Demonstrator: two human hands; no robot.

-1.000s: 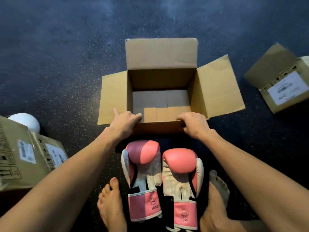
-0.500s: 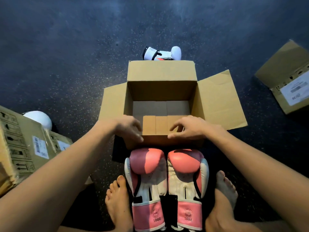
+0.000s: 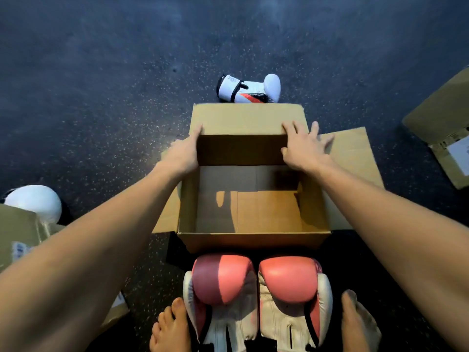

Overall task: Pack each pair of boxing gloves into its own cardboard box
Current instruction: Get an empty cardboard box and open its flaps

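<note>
In the head view, an open cardboard box [image 3: 253,212] sits in the middle of the frame on a dark speckled floor [image 3: 101,85], its inside bare and partly lit by a warm patch of light. Both arms reach across it to the far side: the left hand [image 3: 184,154] lies at the far left corner, thumb up against the far flap [image 3: 246,119] and the rest of the fingers hidden past the edge, so how they sit cannot be told. The right hand [image 3: 303,146] rests on the far right corner with its fingers spread wide and flat over the flap's end, thumb hooked down inside the box wall. The side flap on the right [image 3: 352,158] lies folded out flat. Just below the box, at the bottom centre of the frame, the pink gloves [image 3: 256,290] lie side by side, padded ends toward the box, touching each other and flanked by two bare feet [image 3: 170,326]. Past the far flap, at upper centre, a white glove [image 3: 250,88] lies on its side. At left, another white glove [image 3: 35,201] peeks over a closed box [image 3: 17,232]; at the right edge sits one more box with a label [image 3: 441,133].
</note>
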